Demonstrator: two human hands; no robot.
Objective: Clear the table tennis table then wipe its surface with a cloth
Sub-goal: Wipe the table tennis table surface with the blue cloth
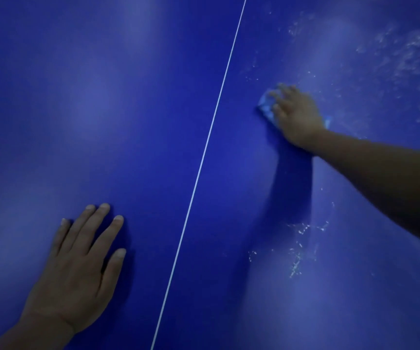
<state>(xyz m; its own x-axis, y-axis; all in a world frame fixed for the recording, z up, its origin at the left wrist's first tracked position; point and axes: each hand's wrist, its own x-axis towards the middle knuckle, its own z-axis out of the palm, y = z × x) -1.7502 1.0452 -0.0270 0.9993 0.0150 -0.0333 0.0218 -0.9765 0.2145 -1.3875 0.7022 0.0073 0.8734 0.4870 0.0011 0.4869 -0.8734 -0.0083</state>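
Wiping is underway: the right hand (296,114) presses the cloth (266,106) flat-fingered just right of the white line (204,152). Left hand (77,269) rests open on the table (102,97). Next, sweep toward the white smears (411,54) farther right.

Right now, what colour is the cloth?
Light blue cloth, under the right hand; head view.

Line (205,152): runs near to far across the table (102,97).
Left hand (77,269): flat on table, left of line, near.
Right hand (296,114): right of line, farther off, on cloth (265,107).
Specks (297,251): right of line, near and, it seems, far right.
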